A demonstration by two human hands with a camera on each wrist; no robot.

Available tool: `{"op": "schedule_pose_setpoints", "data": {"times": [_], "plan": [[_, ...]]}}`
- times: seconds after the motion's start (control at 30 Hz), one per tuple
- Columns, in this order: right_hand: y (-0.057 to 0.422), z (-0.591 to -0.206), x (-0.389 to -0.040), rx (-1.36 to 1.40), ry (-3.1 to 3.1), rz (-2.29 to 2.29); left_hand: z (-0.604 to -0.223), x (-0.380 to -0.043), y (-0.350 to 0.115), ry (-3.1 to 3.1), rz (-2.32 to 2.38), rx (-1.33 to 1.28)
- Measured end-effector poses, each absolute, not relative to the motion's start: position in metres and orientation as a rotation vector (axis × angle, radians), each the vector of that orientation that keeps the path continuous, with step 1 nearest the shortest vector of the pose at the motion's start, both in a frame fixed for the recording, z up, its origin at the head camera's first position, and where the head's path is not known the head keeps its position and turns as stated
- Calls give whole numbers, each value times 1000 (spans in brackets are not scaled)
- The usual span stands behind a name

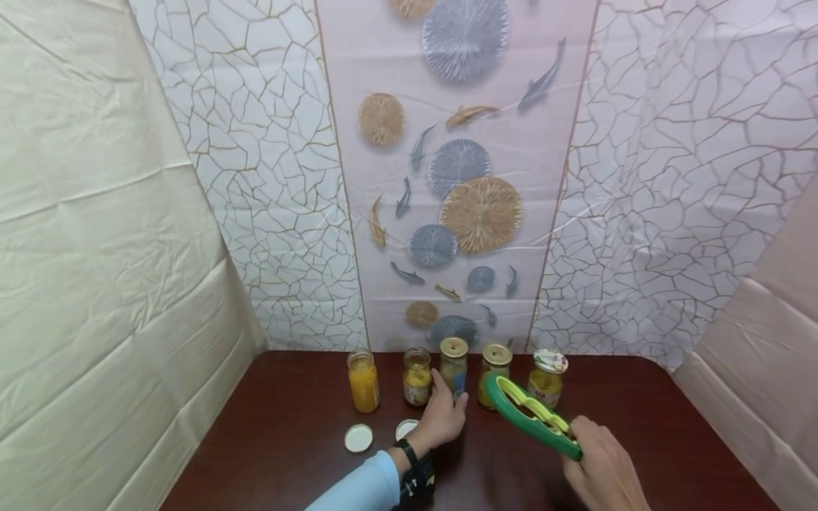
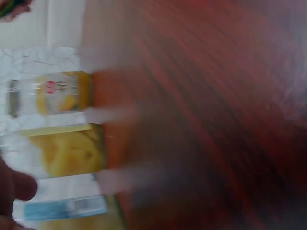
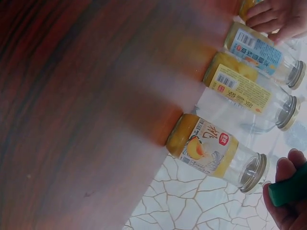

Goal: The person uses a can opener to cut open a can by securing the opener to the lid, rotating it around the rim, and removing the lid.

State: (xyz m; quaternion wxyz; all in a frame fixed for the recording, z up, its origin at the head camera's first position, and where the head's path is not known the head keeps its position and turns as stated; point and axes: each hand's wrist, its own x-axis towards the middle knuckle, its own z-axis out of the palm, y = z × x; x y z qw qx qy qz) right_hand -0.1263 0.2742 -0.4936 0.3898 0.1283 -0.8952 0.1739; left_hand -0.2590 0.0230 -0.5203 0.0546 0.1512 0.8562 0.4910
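While two jars [image 1: 364,383] are standing uncapped in the head view, the right hand [image 1: 603,461] is gripping the green jar opener [image 1: 527,425]; left wrist: the left hand [image 2: 10,192] is reaching, fingers [image 2: 25,186] unclenched, beside the blue-labelled jar [image 2: 67,209]; right wrist: three lidded jars [image 3: 206,146] are apparently awaiting opening

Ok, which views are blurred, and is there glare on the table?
Left wrist: worst, the table smeared with a pale sheen, the jars soft; right wrist: clearer, orange reflections on the table beside the jars' bases; head: no smear, the green opener distinct in outline.
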Motion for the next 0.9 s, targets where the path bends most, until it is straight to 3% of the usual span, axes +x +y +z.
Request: {"op": "schedule_pose_setpoints", "data": {"times": [0.4,0.9], "plan": [[271,-497,-127,265,-2332,455,-536,-284,51,2772,1722,160],[274,-500,-128,267,-2309,465,-539,-283,46,2766,1783,189]]}}
